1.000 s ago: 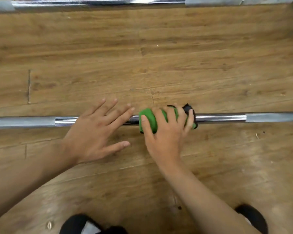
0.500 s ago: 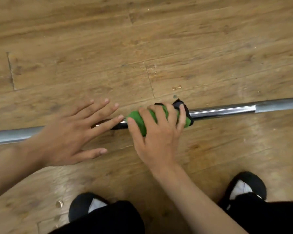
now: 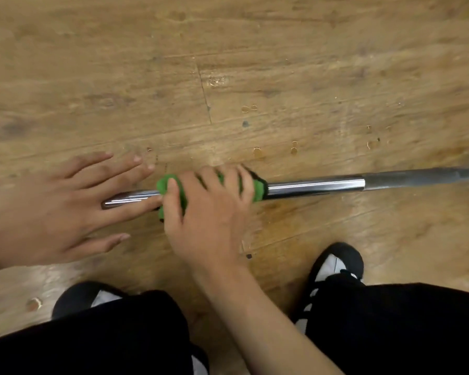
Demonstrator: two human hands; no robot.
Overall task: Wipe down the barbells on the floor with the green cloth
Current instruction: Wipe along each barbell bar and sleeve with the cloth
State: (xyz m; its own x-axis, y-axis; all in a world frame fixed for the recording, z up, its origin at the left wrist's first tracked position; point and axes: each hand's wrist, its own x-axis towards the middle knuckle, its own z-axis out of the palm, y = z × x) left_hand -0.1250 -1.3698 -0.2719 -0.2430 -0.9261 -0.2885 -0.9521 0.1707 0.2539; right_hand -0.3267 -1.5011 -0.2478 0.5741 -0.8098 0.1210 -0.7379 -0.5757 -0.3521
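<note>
The barbell (image 3: 312, 186) is of metal: its middle part is polished and glossy like a mirror, and the section to the right looks grey and matt. The green cloth (image 3: 258, 188) looks soft and fuzzy. The wooden floor (image 3: 282, 77) shows grain, with a slight sheen.

Right hand (image 3: 211, 212): yours, curled over the green cloth (image 3: 258, 188), mid-frame on the barbell (image 3: 317, 185).
Left hand (image 3: 65, 207): your fingers spread flat across the bar, left of frame.
Floor (image 3: 255, 63): wood, speckled.
Shoes (image 3: 336, 262): black, bottom edge.
</note>
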